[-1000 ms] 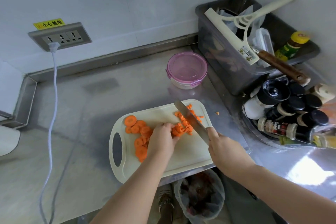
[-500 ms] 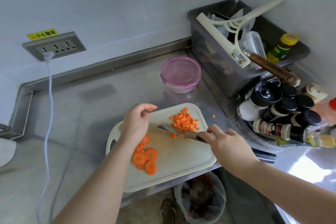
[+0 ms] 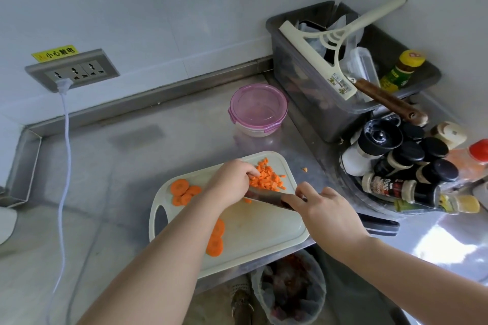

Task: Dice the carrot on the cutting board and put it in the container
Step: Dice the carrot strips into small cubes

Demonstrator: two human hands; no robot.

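Observation:
A white cutting board (image 3: pixel 260 225) lies at the steel counter's front edge. Diced carrot (image 3: pixel 270 179) is heaped at the board's far right corner. My left hand (image 3: pixel 231 183) hovers over the heap's left side, its curved fingertips touching the dice. My right hand (image 3: pixel 326 210) grips the handle of a knife (image 3: pixel 266 198), whose blade lies low along the heap's near side, pointing left under my left hand. Round carrot slices (image 3: pixel 182 191) sit at the board's left, and more slices (image 3: pixel 215 241) lie beside my left forearm. The container (image 3: pixel 257 108), with its pink lid on, stands behind the board.
One carrot bit (image 3: pixel 305 169) lies on the counter right of the board. A grey bin (image 3: pixel 314 108) with a squeegee and a rack of spice bottles (image 3: pixel 409 174) crowd the right. A white cable (image 3: pixel 64 145) hangs from the wall socket. A lined waste bin (image 3: pixel 290 290) stands below the counter edge.
The knife stopped chopping and turned low along the diced heap. My left hand left the slices, lifted, then came down onto the heap. The camera moved closer.

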